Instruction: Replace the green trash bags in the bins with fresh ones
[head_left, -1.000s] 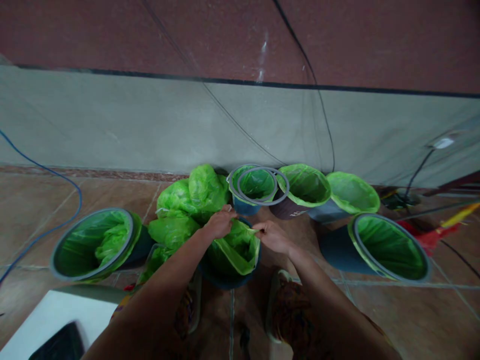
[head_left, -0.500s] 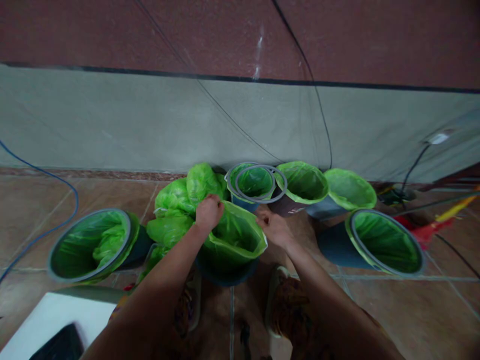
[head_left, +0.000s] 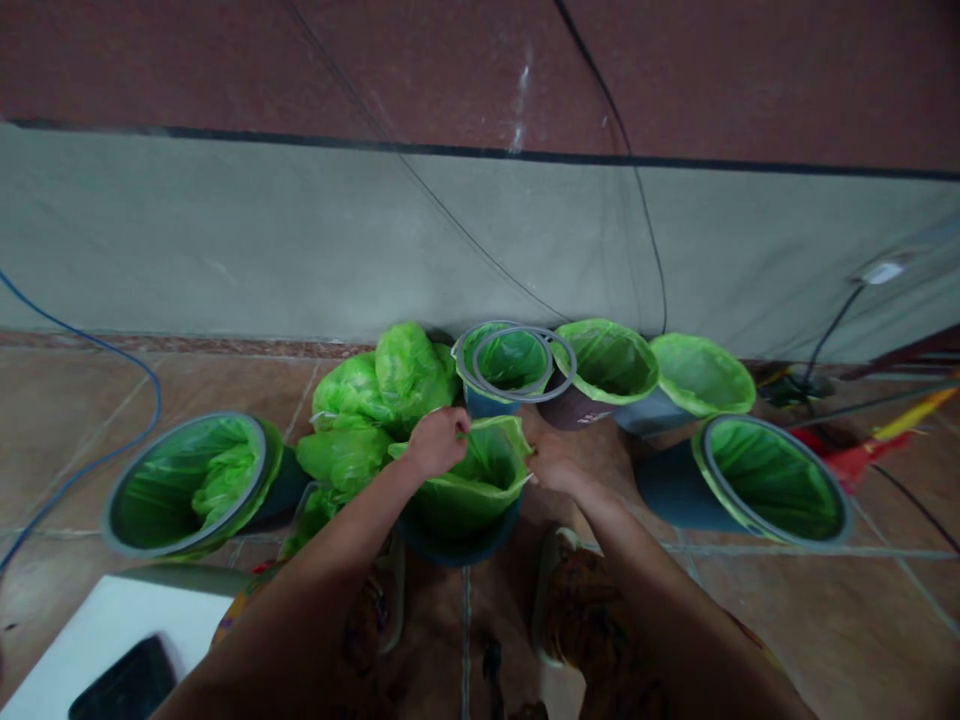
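Note:
A small dark blue bin (head_left: 459, 535) stands on the floor between my feet, with a green plastic bag (head_left: 480, 480) spread over its rim. My left hand (head_left: 437, 441) is closed on the bag's far left edge. At the bin's right side, my right hand (head_left: 553, 462) is closed on the bag's edge. The bag hangs open inside the bin.
Several more bins lined with green bags stand around: a large one at left (head_left: 184, 490), one with a grey ring (head_left: 512, 365), others at right (head_left: 772, 485). Loose stuffed green bags (head_left: 375, 390) lie behind. Cables run along the wall. A white object (head_left: 105, 640) lies bottom left.
Both hands have worked along the bag's edge on the bin's rim; the bag went from loosely held over the bin to stretched around the rim, and the hands have drawn slightly nearer.

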